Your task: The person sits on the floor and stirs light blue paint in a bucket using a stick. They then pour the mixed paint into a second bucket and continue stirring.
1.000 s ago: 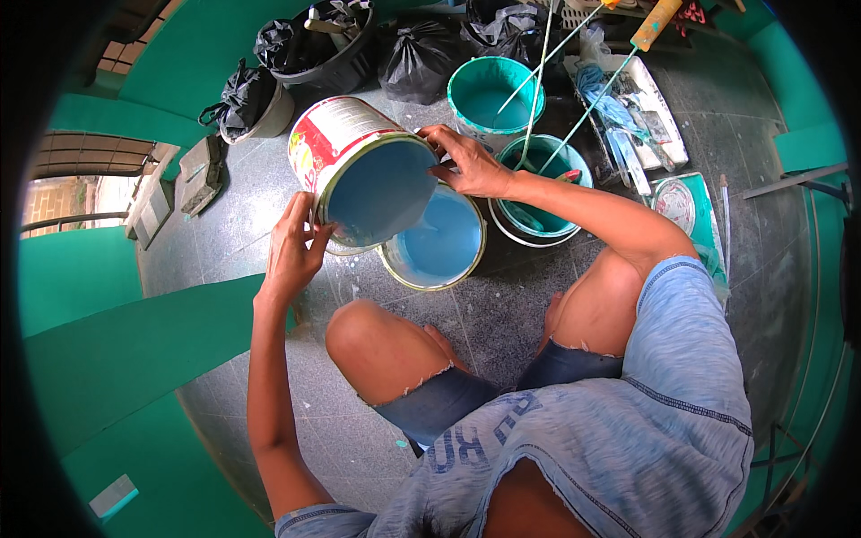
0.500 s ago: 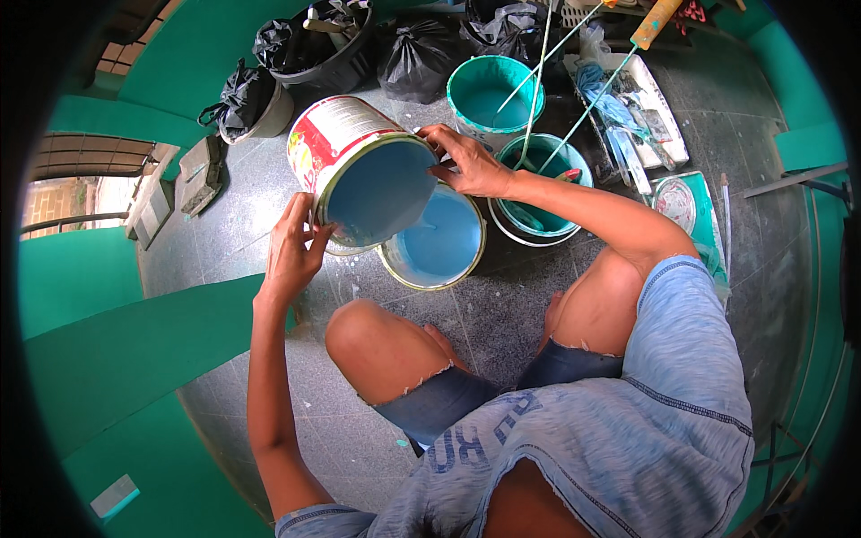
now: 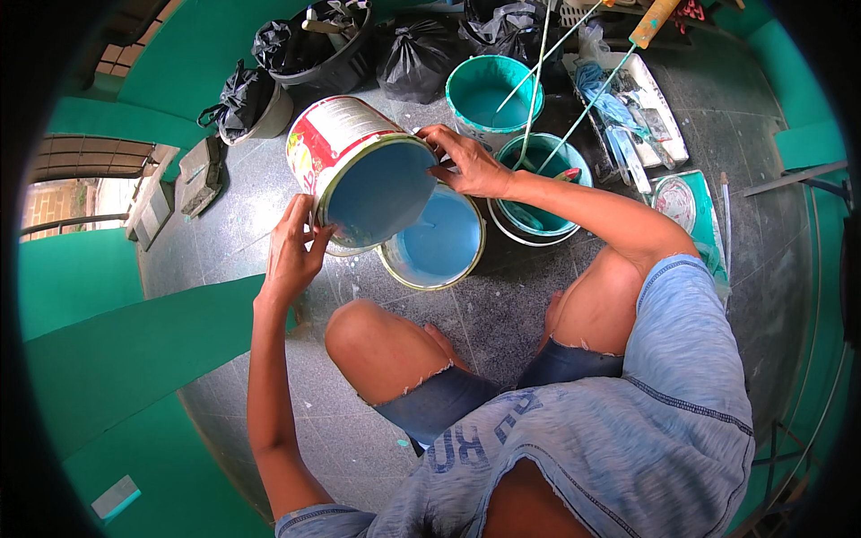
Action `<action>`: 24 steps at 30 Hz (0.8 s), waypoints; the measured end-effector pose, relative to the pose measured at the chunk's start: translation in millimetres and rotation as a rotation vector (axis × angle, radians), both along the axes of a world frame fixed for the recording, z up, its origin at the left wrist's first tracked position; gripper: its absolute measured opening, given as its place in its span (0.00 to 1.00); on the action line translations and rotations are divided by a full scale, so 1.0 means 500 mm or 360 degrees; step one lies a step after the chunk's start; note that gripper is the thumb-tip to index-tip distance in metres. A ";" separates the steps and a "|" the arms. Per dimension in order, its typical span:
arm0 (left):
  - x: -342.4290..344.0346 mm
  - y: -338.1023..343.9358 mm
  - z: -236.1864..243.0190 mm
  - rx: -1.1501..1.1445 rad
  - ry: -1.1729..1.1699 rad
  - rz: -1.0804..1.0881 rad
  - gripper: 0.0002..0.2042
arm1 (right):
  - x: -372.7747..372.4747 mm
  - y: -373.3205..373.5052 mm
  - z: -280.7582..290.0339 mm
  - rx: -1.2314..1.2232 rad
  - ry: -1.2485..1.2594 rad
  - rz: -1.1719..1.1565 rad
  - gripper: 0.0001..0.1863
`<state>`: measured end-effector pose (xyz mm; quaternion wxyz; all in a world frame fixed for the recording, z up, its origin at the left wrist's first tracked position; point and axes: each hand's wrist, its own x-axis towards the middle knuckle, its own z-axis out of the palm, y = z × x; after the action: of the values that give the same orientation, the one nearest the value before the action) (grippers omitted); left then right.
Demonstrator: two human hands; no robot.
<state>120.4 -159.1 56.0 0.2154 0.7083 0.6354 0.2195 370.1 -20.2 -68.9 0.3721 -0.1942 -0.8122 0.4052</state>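
Observation:
Between my hands a large white and red paint bucket [image 3: 345, 134] is tilted over, its mouth turned toward me and to the right. Bluish liquid shows inside it. My left hand [image 3: 298, 247] grips its rim on the near left, fingers bent over the edge. On the far right of the rim my right hand [image 3: 468, 161] has its fingers closed on the edge. Below the tilted rim stands a second bucket [image 3: 478, 254], upright on the floor and holding light blue liquid, its left part hidden behind the tilted one.
Beyond stand a teal-stained bucket [image 3: 457, 112] and another paint bucket [image 3: 578, 170] with roller poles leaning in them. A white tray [image 3: 673, 125] holds rags and tools at the right. Black bags [image 3: 414, 63] line the back. A green wall [image 3: 143, 332] lies left.
Both hands and the tilted bucket have barely moved. The thin stream visible earlier at the lower bucket looks fainter now.

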 end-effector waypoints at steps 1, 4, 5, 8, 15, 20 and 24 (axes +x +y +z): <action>0.000 0.000 -0.001 0.0002 -0.0006 0.0000 0.13 | 0.000 0.000 0.000 0.0005 -0.0004 0.0000 0.28; 0.000 0.000 0.000 0.0002 -0.0007 -0.0003 0.13 | 0.001 0.001 0.000 0.0057 -0.0009 -0.0006 0.28; 0.001 0.000 0.000 0.0001 -0.0004 -0.0004 0.13 | 0.001 0.001 -0.001 0.0043 -0.0007 -0.0005 0.28; 0.000 0.000 -0.001 0.0000 -0.0005 0.0002 0.13 | 0.001 0.001 -0.001 0.0033 0.0002 -0.0003 0.28; 0.002 0.000 0.001 0.0001 0.0004 -0.0029 0.13 | 0.001 0.001 -0.007 0.0055 0.0014 -0.0021 0.28; 0.004 -0.001 0.003 -0.0006 -0.0009 -0.0028 0.12 | 0.001 0.001 -0.005 -0.0004 0.0030 0.0001 0.28; 0.006 -0.002 0.004 -0.0009 -0.0005 -0.0031 0.12 | 0.003 -0.001 -0.005 0.0062 0.0024 -0.0008 0.28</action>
<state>123.6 -159.9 58.0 0.2204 0.7135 0.6288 0.2167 371.5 -20.5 -71.5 0.3828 -0.1859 -0.8166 0.3899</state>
